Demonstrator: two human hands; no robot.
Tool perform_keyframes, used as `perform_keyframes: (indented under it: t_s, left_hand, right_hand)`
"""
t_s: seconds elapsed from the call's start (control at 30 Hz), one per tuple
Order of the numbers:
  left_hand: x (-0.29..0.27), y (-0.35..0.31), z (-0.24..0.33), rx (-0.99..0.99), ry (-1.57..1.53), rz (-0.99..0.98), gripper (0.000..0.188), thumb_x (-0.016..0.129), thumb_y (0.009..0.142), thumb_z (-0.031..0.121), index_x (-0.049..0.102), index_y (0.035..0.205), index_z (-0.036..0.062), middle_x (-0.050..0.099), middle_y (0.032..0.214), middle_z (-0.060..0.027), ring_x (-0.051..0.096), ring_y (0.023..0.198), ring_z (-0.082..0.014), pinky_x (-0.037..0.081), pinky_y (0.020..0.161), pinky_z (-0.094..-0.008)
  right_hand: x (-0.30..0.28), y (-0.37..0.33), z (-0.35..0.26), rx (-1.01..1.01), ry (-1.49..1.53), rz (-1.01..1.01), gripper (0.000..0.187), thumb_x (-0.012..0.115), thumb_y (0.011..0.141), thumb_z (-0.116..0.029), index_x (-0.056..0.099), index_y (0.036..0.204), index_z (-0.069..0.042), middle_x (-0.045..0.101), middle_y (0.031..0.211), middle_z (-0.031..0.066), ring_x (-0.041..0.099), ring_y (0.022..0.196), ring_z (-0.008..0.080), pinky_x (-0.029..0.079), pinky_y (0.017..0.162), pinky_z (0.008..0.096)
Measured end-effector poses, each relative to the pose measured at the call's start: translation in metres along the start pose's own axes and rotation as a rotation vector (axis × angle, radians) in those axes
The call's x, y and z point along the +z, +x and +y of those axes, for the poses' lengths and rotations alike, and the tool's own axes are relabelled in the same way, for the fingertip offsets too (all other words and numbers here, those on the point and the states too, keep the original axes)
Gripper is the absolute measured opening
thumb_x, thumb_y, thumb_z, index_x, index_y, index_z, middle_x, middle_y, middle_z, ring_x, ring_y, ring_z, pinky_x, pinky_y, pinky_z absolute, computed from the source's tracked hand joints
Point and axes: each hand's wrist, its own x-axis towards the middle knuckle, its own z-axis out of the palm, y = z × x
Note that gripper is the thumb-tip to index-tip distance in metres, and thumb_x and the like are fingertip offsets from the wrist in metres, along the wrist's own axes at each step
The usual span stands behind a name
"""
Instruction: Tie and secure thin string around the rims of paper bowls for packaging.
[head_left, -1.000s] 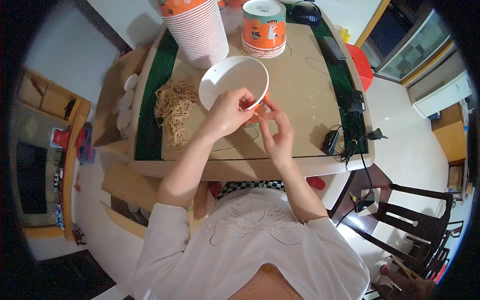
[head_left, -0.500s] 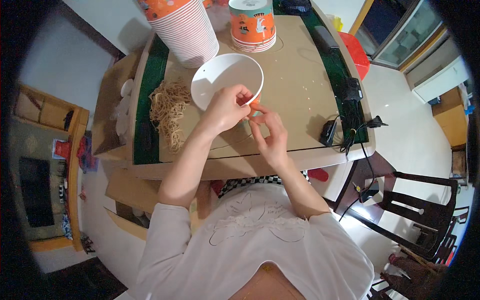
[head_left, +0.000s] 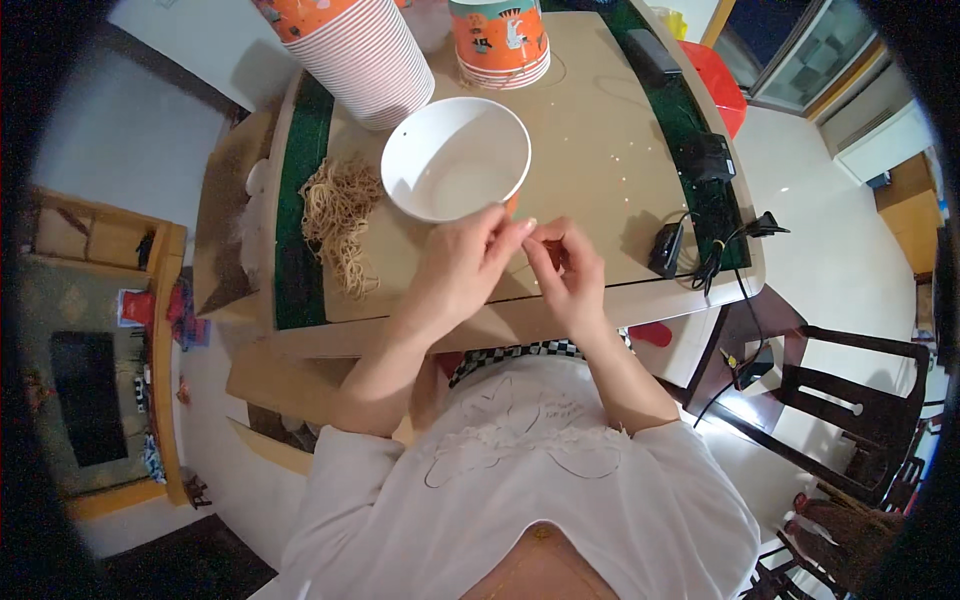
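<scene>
A white-lined paper bucket (head_left: 455, 160) stands tilted toward me in the middle of the table, with a small hole near its left rim. Just in front of its near side, my left hand (head_left: 465, 262) is closed in a pinch, thumb against forefinger. My right hand (head_left: 568, 275) pinches close beside it, fingertips almost meeting the left ones. Between them is a thin tan cord, mostly hidden by the fingers. Left of the bucket lies a tangled heap of tan cords (head_left: 340, 220).
A tall stack of nested buckets (head_left: 365, 65) leans at the back left. Farther back stands an orange patterned bucket (head_left: 502, 45) with a cord loop by it. Black adapters (head_left: 665, 250) and cables lie along the right edge. A red stool (head_left: 715, 85) is beyond the table.
Both hands have come away from the bucket's right rim, down toward me. The bucket's interior shows more fully now, and the fingertips meet in front of it.
</scene>
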Motion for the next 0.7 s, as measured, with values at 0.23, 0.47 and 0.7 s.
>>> perform_keyframes:
  t_s: [0.23,0.47,0.7]
  left_hand:
    - [0.014,-0.013,-0.011,0.008,-0.132,0.011,0.014,0.051,0.094,0.012,0.050,0.089,-0.0005,0.047,0.069,-0.0038,0.041,0.064,-0.0095,0.038,0.057,-0.0262]
    - [0.017,-0.014,-0.018,0.041,-0.171,-0.013,0.011,0.055,0.091,0.009,0.048,0.090,-0.0003,0.057,0.077,-0.0126,0.054,0.065,-0.0207,0.044,0.062,-0.0336]
    - [0.009,-0.006,-0.012,0.067,-0.150,0.012,0.009,0.058,0.088,0.005,0.051,0.090,-0.0014,0.058,0.077,-0.0107,0.056,0.067,-0.0163,0.045,0.060,-0.0286]
  right_hand:
    - [-0.001,-0.010,-0.003,0.064,0.031,-0.052,0.006,0.061,0.087,-0.004,0.059,0.092,0.000,0.061,0.080,0.0057,0.060,0.074,0.0106,0.049,0.066,0.0235]
    - [-0.001,-0.012,0.003,0.161,0.231,-0.044,0.008,0.061,0.088,-0.005,0.059,0.092,0.001,0.061,0.080,0.0005,0.056,0.075,0.0057,0.047,0.068,0.0205]
    - [-0.004,-0.003,0.005,0.209,0.216,-0.040,0.008,0.064,0.086,-0.006,0.060,0.088,0.000,0.056,0.075,-0.0035,0.053,0.075,0.0033,0.045,0.066,0.0186]
